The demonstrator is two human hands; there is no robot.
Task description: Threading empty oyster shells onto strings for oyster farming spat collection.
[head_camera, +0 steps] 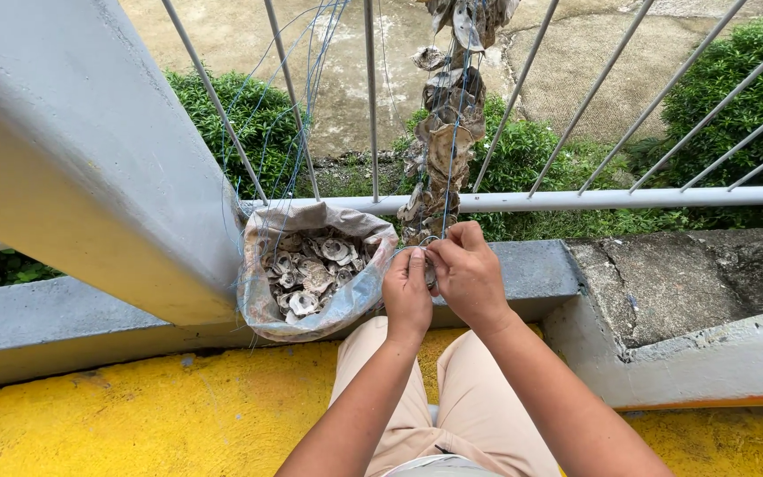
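i see the sack of shells on the ledge left of both hands, shell string hanging from the railing behind them.

yellow floor, grey railing, shrubs

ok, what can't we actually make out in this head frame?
- What sits between the fingers: left hand and right hand cover it, so neither grip can be read.
- Top of the shell string: cut off by the upper edge.
- Lower shells in the sack: buried under the top ones.
- Blue lines: too thin to trace.
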